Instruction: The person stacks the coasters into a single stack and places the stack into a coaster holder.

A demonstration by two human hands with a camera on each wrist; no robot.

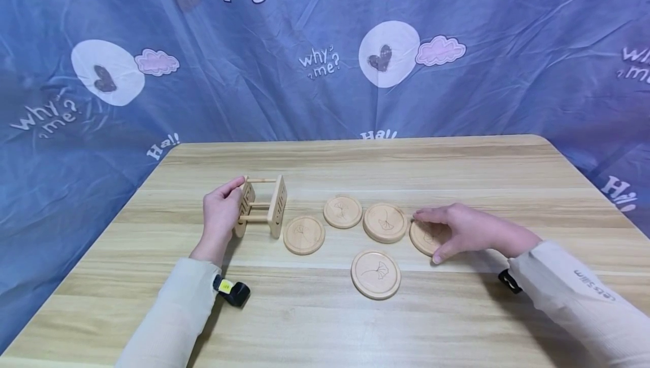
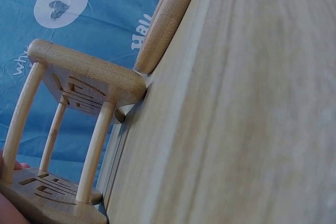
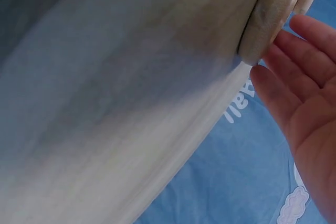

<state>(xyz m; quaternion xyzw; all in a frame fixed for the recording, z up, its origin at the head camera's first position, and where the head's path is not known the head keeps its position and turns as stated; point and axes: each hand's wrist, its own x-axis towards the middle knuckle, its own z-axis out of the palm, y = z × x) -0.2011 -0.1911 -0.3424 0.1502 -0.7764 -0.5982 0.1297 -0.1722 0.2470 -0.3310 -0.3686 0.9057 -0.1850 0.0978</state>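
My left hand (image 1: 221, 215) grips the left side panel of a wooden coaster holder (image 1: 277, 207), two cut-out panels joined by dowels, standing on the table. In the left wrist view the holder (image 2: 89, 72) fills the left side, with only a bit of the hand at the corner. My right hand (image 1: 469, 228) is over the rightmost round wooden coaster (image 1: 424, 237), fingers at its far edge and thumb at its near edge. In the right wrist view the fairly straight fingers lie beside the coaster's rim (image 3: 265, 24). The hand partly covers its engraved face.
Between the hands lie more leaf-engraved coasters: one beside the holder (image 1: 304, 235), one farther back (image 1: 342, 211), a thicker-looking one (image 1: 385, 223) beside the right hand, and one nearer (image 1: 376, 275). The wooden table (image 1: 325, 165) ends at a blue printed curtain (image 1: 284, 91).
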